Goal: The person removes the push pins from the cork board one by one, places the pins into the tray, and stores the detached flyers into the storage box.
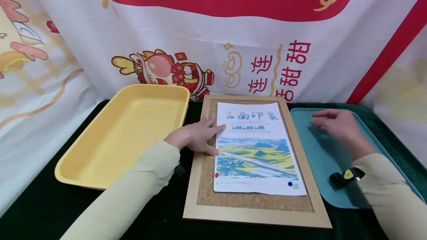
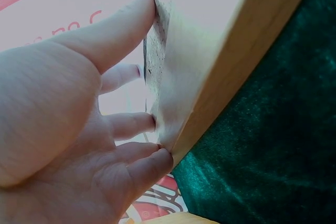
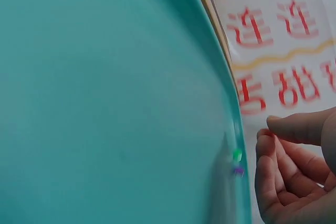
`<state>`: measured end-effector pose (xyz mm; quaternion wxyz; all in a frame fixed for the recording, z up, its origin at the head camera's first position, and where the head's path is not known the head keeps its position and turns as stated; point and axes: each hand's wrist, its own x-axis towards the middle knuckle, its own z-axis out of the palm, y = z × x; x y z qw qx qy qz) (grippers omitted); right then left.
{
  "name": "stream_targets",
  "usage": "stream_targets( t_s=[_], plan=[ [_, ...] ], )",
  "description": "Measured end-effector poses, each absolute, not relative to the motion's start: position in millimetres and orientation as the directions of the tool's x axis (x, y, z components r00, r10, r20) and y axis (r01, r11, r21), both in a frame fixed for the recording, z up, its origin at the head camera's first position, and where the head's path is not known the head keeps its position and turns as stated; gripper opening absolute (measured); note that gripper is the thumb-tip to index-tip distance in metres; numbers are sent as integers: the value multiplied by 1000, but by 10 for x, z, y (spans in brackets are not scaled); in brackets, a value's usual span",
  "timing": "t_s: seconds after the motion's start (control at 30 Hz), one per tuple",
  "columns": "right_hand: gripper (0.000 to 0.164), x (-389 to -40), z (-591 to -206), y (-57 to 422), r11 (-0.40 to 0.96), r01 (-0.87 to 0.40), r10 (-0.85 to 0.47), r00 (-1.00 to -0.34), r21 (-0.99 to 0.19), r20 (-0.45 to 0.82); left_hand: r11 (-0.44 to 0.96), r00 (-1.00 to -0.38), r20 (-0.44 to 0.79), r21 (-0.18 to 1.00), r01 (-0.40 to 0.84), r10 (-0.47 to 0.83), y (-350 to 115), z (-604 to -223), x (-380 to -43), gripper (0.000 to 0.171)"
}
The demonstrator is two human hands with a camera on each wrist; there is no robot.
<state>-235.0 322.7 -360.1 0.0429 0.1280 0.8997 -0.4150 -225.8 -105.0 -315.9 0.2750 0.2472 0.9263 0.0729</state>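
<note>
A: A pale cream fabric sleeve point(image 1: 128, 197) stretches from the foreground to the left hand point(image 1: 200, 138), which appears to steady a white printed paper sheet point(image 1: 258, 149) on a rectangular wood-framed corkboard point(image 1: 257, 216), centre of a dark green velvet-covered desk point(image 1: 160, 217).

B: Which step is in hand?

A: Pinning the sheet, by all appearances. A round red pin point(image 1: 217, 175) sits near its lower left corner, a round blue pin point(image 1: 290, 184) near its lower right. No pin shows at the two upper corners.

B: And the next move?

A: It likely calls for a fine pinch on the small green pin point(image 3: 237, 155) or small purple pin point(image 3: 239, 171), both in the shallow teal rectangular tray point(image 1: 323, 162) at right, then a firm push through an upper corner.

B: The hands?

A: The left lies with fingers spread across the frame's left side, thumb and forefinger at the sheet's edge. The right hand point(image 1: 338, 127) reaches over the tray's far end, thumb and forefinger close together, other fingers curled. Whether they pinch anything, I cannot tell.
</note>
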Motion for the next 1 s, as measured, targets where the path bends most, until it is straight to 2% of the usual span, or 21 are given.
stream_targets(
  t_s=[0.43, 1.0],
  plan=[
    [36, -2046, -3347, 2404, 672, 90, 28, -995, -735, -96, 864, -724, -471, 269, 426, 503, -1045, -3148, -2259, 90],
    [25, -1771, -3078, 1819, 646, -86, -222, -972, -758, -79, 866, -731, -464, 271, 420, 499, -1040, -3157, -2258, 91]
  ],
)
